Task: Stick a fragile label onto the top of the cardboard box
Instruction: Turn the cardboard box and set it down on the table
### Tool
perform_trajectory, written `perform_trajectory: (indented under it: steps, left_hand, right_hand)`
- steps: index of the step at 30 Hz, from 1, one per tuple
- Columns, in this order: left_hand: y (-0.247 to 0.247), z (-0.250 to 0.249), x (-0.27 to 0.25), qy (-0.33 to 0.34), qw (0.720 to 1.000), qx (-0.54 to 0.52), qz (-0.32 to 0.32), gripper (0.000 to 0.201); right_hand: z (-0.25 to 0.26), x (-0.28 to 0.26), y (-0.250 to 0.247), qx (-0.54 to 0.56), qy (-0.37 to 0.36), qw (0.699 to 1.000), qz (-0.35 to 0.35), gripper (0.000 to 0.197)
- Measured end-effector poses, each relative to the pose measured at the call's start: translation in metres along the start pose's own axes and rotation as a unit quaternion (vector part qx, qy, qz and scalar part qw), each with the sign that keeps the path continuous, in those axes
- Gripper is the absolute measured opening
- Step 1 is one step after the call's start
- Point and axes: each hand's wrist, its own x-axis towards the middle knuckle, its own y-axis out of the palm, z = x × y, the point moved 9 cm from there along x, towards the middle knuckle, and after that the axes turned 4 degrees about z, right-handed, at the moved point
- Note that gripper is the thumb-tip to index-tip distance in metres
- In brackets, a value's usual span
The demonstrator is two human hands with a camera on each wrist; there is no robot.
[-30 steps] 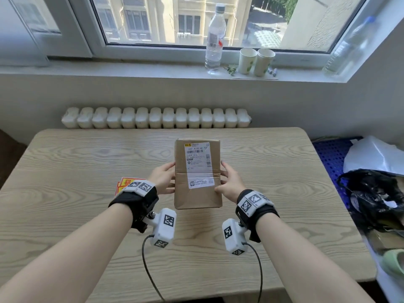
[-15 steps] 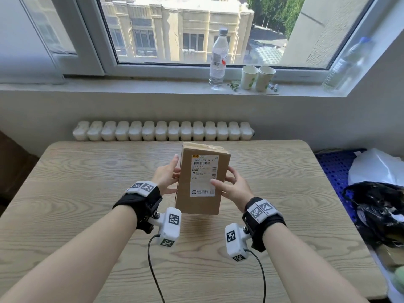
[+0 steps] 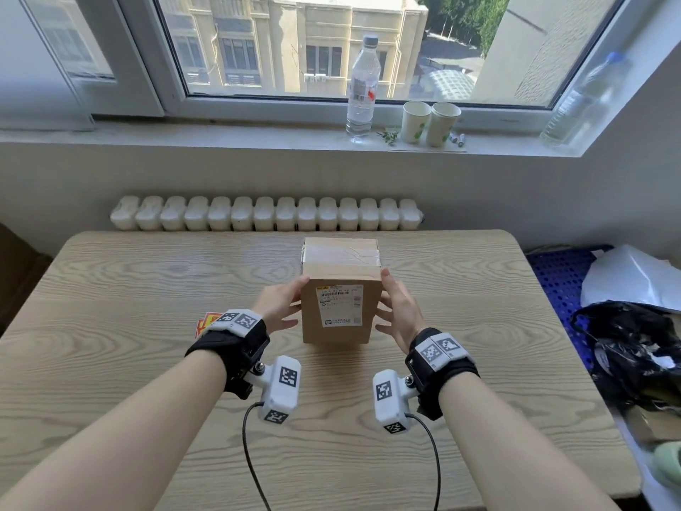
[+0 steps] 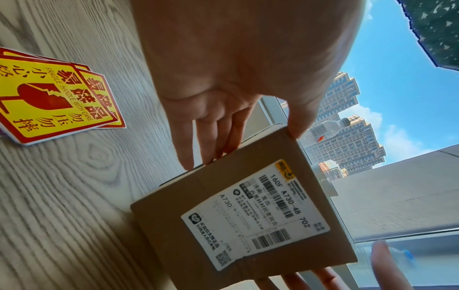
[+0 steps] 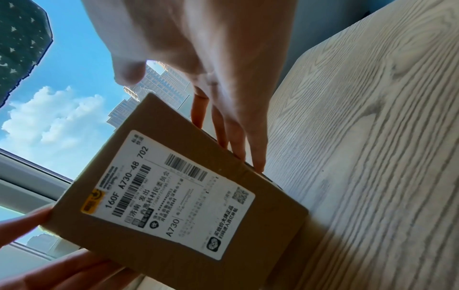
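A brown cardboard box [image 3: 341,315] stands upright on the wooden table [image 3: 147,274]. Its white shipping label faces me and its taped top faces up. My left hand [image 3: 280,304] lies against the box's left side with straight fingers [image 4: 186,149], its thumb at the upper front corner. On the opposite side my right hand [image 3: 398,311] touches the box [image 5: 178,196] with straight fingers [image 5: 255,149], thumb held off it. A small stack of red and yellow fragile labels [image 4: 54,98] lies on the table left of my left wrist, partly hidden in the head view [image 3: 206,322].
A radiator [image 3: 265,213] runs along the table's far edge. On the windowsill stand a water bottle [image 3: 363,86] and two paper cups [image 3: 429,123]. Black and white bags [image 3: 634,326] lie on a blue crate off the table's right side.
The box went from held tilted above the table to standing on it, with its taped top now showing. Both hands slid to its sides and their fingers straightened.
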Motion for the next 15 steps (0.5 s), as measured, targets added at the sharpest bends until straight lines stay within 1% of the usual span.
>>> perform_trajectory:
  steps: [2,4,7,12,15]
  left_hand:
    - [0.001,0.002,0.002,0.003,1.0,0.007,0.001,0.031]
    - [0.002,0.002,0.003,0.011,1.0,0.015,0.004,0.034]
    - [0.002,0.002,0.005,0.026,0.999,0.043,0.004,0.038]
    - [0.003,0.004,0.007,0.039,0.997,0.07,-0.003,0.039]
    - [0.003,0.004,0.006,0.041,0.996,0.079,-0.005,0.041]
  right_hand:
    - [0.0,0.002,-0.003,0.0,0.004,1.0,-0.009,0.039]
    - [0.001,0.001,-0.004,0.0,0.003,1.0,-0.013,0.028]
    - [-0.004,0.004,-0.005,-0.007,0.012,1.0,-0.013,0.02]
    - [-0.012,0.007,-0.006,-0.027,0.025,0.999,-0.009,0.023]
    - [-0.011,0.005,-0.005,-0.046,0.026,0.999,-0.004,0.029]
